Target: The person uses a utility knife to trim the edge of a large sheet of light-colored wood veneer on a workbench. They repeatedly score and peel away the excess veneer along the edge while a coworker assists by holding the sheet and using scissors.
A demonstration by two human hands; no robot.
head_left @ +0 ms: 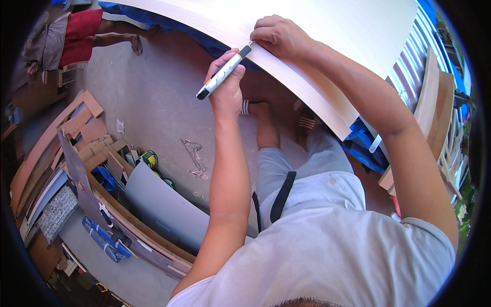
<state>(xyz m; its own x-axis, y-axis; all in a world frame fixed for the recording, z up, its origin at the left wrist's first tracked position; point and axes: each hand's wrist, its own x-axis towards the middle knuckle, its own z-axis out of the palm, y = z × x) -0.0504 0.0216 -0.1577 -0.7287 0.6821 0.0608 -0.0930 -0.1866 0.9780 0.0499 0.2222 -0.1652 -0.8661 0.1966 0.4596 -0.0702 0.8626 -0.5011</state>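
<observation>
My left hand (pixel 225 79) is closed around a white pen-shaped tool (pixel 223 74) with black ends and gold-coloured bands; its exact kind does not show. The tool slants up and to the right, its thin tip by the near edge of a large pale board (pixel 327 30). My right hand (pixel 284 37) rests over that edge, thumb and fingers pinched together right by the tip. Whatever they pinch, if anything, is too small to make out. Blue sheeting (pixel 204 41) hangs beneath the board.
Wood offcuts (pixel 82 123) and a grey curved panel (pixel 158 204) are stacked at the left. Wood strips (pixel 434 107) lean beside corrugated metal sheets (pixel 409 66) at the right. Shavings (pixel 194 156) litter the floor. A person in red shorts (pixel 79 38) stands at the far left.
</observation>
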